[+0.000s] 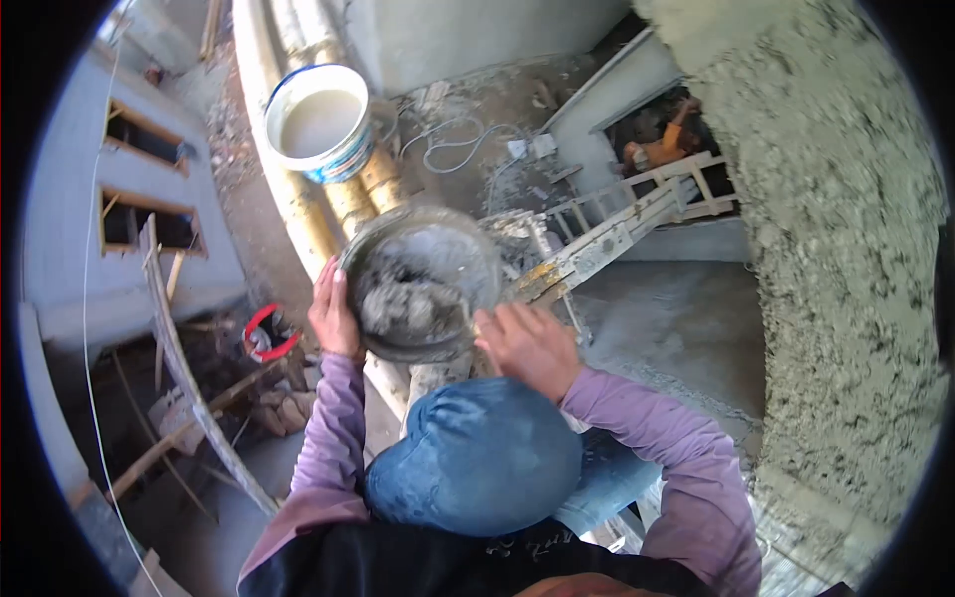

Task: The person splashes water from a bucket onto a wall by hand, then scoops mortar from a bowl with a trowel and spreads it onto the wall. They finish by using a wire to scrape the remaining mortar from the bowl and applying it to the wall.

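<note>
A round dark pan (477, 239) with grey wet mortar (413, 303) heaped in it is in front of me, tilted a little. My left hand (333, 313) is closed on its left rim, fingers along the outer side. At the lower right rim, my right hand (532, 346) is closed around the handle of what looks like a trowel (467, 312). Only a thin part of that tool shows at the mortar's edge; the rest is hidden by hand and mortar. A rounded shape in blue cloth (473, 458) lies just below the pan.
Beyond the pan, a white bucket (348, 164) of cloudy liquid stands on thick bamboo poles (264, 90). Rough wet plaster covers the wall (846, 229) at right. A ladder (637, 219) and another person (662, 149) are lower down. Wooden poles (184, 358) lean at left.
</note>
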`<state>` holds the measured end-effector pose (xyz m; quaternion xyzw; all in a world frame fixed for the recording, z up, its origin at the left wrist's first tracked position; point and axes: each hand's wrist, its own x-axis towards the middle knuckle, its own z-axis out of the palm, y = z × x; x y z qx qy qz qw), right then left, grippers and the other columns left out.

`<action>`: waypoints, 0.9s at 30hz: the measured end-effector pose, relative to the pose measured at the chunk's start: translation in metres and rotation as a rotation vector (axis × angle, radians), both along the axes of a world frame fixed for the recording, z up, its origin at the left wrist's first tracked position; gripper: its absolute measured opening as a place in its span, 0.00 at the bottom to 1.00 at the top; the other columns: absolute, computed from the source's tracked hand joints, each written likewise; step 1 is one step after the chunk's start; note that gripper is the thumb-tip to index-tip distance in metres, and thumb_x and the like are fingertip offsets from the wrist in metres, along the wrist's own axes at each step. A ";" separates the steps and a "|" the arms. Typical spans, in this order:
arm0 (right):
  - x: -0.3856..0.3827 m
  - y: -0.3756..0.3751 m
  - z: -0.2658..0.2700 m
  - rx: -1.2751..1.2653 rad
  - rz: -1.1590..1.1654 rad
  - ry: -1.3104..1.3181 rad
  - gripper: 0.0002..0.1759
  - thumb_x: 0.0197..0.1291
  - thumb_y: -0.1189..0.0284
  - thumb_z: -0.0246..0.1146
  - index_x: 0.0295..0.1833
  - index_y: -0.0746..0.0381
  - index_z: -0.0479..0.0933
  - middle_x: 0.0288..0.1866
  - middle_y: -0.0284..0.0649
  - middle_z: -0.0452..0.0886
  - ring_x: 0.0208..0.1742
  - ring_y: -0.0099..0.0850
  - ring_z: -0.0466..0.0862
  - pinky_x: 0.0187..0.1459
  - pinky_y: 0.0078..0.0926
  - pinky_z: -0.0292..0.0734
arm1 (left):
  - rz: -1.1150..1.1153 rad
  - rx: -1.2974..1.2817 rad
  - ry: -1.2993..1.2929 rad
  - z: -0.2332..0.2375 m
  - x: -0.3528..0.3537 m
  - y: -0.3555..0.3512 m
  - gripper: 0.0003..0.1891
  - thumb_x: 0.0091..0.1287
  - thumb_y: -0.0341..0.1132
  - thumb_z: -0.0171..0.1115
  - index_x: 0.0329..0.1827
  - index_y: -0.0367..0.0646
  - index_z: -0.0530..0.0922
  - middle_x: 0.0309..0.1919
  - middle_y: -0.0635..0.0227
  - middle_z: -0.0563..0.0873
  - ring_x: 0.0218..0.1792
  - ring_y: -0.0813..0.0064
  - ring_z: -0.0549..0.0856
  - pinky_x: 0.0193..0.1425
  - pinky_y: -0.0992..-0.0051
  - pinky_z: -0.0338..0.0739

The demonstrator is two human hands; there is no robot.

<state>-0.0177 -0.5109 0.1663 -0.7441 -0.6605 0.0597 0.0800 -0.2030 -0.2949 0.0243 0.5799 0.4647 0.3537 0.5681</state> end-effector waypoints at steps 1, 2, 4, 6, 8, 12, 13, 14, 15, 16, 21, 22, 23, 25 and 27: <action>0.007 -0.002 0.006 0.014 0.070 -0.056 0.22 0.56 0.68 0.66 0.56 0.65 0.78 0.36 0.38 0.79 0.41 0.34 0.82 0.40 0.34 0.78 | -0.012 -0.045 -0.066 -0.013 -0.002 0.005 0.21 0.79 0.38 0.56 0.63 0.27 0.80 0.65 0.55 0.80 0.66 0.66 0.78 0.74 0.68 0.67; 0.015 0.000 0.012 0.008 0.029 -0.113 0.21 0.53 0.69 0.66 0.53 0.65 0.79 0.36 0.39 0.79 0.40 0.34 0.83 0.40 0.33 0.78 | -0.034 -0.115 -0.156 -0.021 -0.004 0.008 0.22 0.79 0.39 0.55 0.64 0.28 0.79 0.65 0.55 0.80 0.65 0.67 0.78 0.74 0.69 0.67; 0.031 0.008 0.014 -0.076 -0.062 -0.198 0.18 0.50 0.70 0.65 0.48 0.66 0.80 0.35 0.42 0.80 0.39 0.35 0.84 0.39 0.34 0.78 | -0.060 -0.141 -0.224 -0.010 -0.004 0.005 0.21 0.80 0.39 0.55 0.65 0.28 0.79 0.64 0.57 0.80 0.65 0.67 0.79 0.74 0.69 0.67; 0.060 0.026 -0.011 -0.214 -0.153 -0.261 0.15 0.50 0.72 0.64 0.44 0.67 0.80 0.35 0.44 0.82 0.38 0.38 0.85 0.38 0.35 0.79 | -0.073 -0.076 -0.166 -0.006 -0.001 -0.002 0.21 0.80 0.38 0.54 0.65 0.29 0.78 0.64 0.57 0.81 0.65 0.67 0.79 0.74 0.69 0.67; 0.049 0.035 -0.053 -0.154 -0.122 -0.063 0.13 0.50 0.73 0.64 0.41 0.69 0.79 0.35 0.48 0.82 0.38 0.41 0.86 0.38 0.36 0.80 | -0.061 -0.033 -0.141 -0.002 0.002 -0.002 0.21 0.80 0.38 0.54 0.66 0.29 0.78 0.64 0.57 0.81 0.65 0.68 0.79 0.74 0.69 0.67; 0.007 0.031 -0.054 -0.159 -0.158 0.129 0.13 0.52 0.74 0.63 0.42 0.70 0.78 0.36 0.52 0.82 0.40 0.46 0.87 0.40 0.41 0.83 | -0.052 -0.014 -0.093 -0.004 0.005 -0.001 0.21 0.80 0.37 0.55 0.67 0.30 0.77 0.64 0.58 0.81 0.65 0.69 0.78 0.73 0.69 0.67; 0.005 0.019 -0.045 -0.223 -0.124 0.111 0.20 0.66 0.66 0.60 0.54 0.71 0.79 0.44 0.55 0.83 0.39 0.49 0.87 0.40 0.43 0.83 | -0.048 -0.057 -0.128 -0.005 0.004 -0.001 0.21 0.80 0.37 0.55 0.67 0.30 0.77 0.64 0.58 0.81 0.65 0.68 0.78 0.73 0.69 0.67; 0.005 0.008 -0.029 -0.196 -0.120 0.130 0.20 0.66 0.65 0.60 0.54 0.70 0.79 0.45 0.55 0.83 0.39 0.49 0.87 0.40 0.43 0.83 | -0.047 -0.101 -0.160 -0.004 0.003 -0.002 0.21 0.80 0.37 0.55 0.67 0.30 0.77 0.64 0.58 0.81 0.65 0.68 0.78 0.73 0.69 0.67; 0.007 -0.002 -0.014 -0.165 -0.118 0.147 0.20 0.66 0.64 0.60 0.54 0.70 0.79 0.45 0.55 0.83 0.39 0.48 0.87 0.41 0.44 0.83 | -0.060 -0.092 -0.147 -0.006 0.002 0.001 0.21 0.79 0.37 0.55 0.67 0.30 0.77 0.64 0.58 0.81 0.65 0.69 0.78 0.73 0.69 0.67; 0.012 -0.007 -0.002 -0.130 -0.116 0.160 0.20 0.66 0.64 0.61 0.54 0.69 0.79 0.46 0.55 0.83 0.38 0.48 0.87 0.41 0.44 0.83 | -0.056 -0.092 -0.144 -0.005 0.002 0.001 0.21 0.80 0.37 0.55 0.67 0.30 0.77 0.64 0.58 0.81 0.65 0.69 0.78 0.73 0.69 0.67; 0.056 0.002 -0.013 -0.364 -0.295 0.181 0.20 0.66 0.62 0.62 0.52 0.69 0.79 0.43 0.56 0.83 0.40 0.48 0.88 0.42 0.46 0.83 | -0.056 -0.049 -0.121 0.009 0.009 -0.008 0.20 0.80 0.36 0.55 0.66 0.30 0.79 0.65 0.58 0.81 0.65 0.69 0.78 0.73 0.69 0.68; 0.056 0.011 -0.022 -0.412 -0.311 0.183 0.20 0.66 0.61 0.62 0.52 0.69 0.79 0.43 0.56 0.84 0.41 0.48 0.88 0.41 0.46 0.83 | -0.055 -0.036 -0.119 0.015 0.013 -0.012 0.20 0.80 0.36 0.55 0.65 0.30 0.79 0.65 0.58 0.81 0.65 0.69 0.78 0.73 0.69 0.68; 0.045 0.018 -0.029 -0.486 -0.285 0.289 0.20 0.67 0.61 0.61 0.51 0.70 0.79 0.39 0.56 0.84 0.40 0.50 0.88 0.41 0.46 0.83 | -0.062 0.002 -0.083 0.020 0.017 -0.013 0.20 0.79 0.37 0.55 0.65 0.30 0.79 0.65 0.58 0.81 0.66 0.67 0.78 0.74 0.68 0.67; 0.015 0.015 -0.048 -0.307 -0.244 0.193 0.20 0.67 0.61 0.61 0.51 0.70 0.79 0.39 0.55 0.84 0.39 0.50 0.88 0.41 0.47 0.83 | -0.063 0.020 -0.059 0.024 0.024 -0.012 0.20 0.79 0.37 0.55 0.65 0.30 0.79 0.65 0.58 0.81 0.66 0.67 0.78 0.74 0.68 0.67; -0.001 0.008 -0.040 -0.218 -0.247 0.211 0.21 0.67 0.61 0.61 0.51 0.70 0.79 0.37 0.53 0.83 0.37 0.49 0.87 0.40 0.43 0.84 | -0.059 -0.006 -0.050 0.021 0.021 -0.012 0.21 0.79 0.38 0.55 0.65 0.29 0.79 0.65 0.56 0.81 0.67 0.66 0.77 0.75 0.68 0.67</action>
